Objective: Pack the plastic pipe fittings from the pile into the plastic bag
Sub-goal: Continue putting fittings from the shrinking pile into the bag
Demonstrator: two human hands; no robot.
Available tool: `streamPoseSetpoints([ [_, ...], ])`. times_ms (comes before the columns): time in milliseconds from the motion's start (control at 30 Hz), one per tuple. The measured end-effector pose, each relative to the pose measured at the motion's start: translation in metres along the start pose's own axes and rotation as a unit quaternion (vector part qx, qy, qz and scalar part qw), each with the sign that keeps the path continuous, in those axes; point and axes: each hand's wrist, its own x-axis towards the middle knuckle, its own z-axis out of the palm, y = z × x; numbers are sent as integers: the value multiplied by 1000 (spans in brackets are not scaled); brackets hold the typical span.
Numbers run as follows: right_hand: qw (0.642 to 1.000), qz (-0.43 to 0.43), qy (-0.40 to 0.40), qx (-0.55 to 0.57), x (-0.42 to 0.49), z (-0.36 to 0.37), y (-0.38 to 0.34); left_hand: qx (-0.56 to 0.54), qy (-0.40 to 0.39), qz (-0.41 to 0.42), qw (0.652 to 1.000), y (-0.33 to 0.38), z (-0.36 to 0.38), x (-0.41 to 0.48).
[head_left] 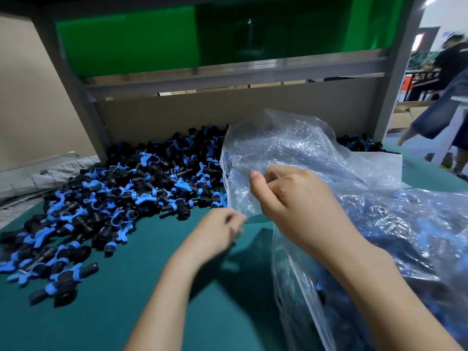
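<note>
A big pile of black pipe fittings with blue handles (121,196) spreads over the left half of the green table (141,300). A clear crinkled plastic bag (291,148) stands upright at the centre right. My right hand (296,201) pinches the bag's near edge between thumb and fingers. My left hand (217,231), blurred, grips the bag's lower left edge just beside it. Under my right forearm lies another clear bag (405,236) filled with fittings.
A cardboard wall (202,115) and a grey metal frame (228,72) with a green panel close off the back of the table. More fittings (357,144) lie behind the bag. A person in dark clothes (445,107) stands at the far right.
</note>
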Motion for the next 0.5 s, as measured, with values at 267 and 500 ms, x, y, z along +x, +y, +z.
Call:
streamPoseSetpoints([
  [267,1000,12,-10,4,-1,2,6,97,309,-112,939,-99,-32,0],
  [500,1000,16,-13,3,-2,1,8,132,311,-130,932,-102,-38,16],
])
